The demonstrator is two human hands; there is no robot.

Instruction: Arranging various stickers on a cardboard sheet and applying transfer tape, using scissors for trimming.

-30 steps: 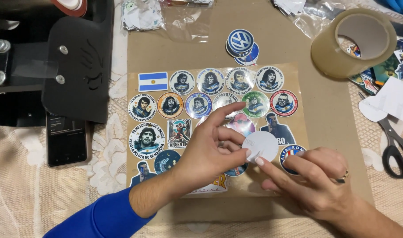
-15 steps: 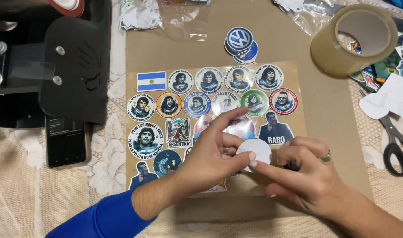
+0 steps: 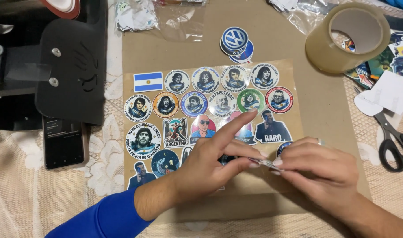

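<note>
Sticker (image 3: 265, 163) pinched edge-on between both hands over the lower sheet (image 3: 294, 79), left hand (image 3: 210, 165) thumb and middle finger gripping it with index out straight, right hand (image 3: 318, 169) fingertips closed on its other edge, likely peeling the backing; tape roll (image 3: 347, 37), scissors (image 3: 393, 139) to the right.

Thin round sticker (image 3: 266, 163) edge-on, pinched above sticker sheet (image 3: 142, 141)

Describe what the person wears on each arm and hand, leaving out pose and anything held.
The left hand is bare, with a bright blue long sleeve ending just above the wrist. The right hand wears a thin silver-looking ring on one finger; its forearm shows no sleeve. The fingernails look pale and neatly shaped. No watch, bracelet or glove is visible.
</note>
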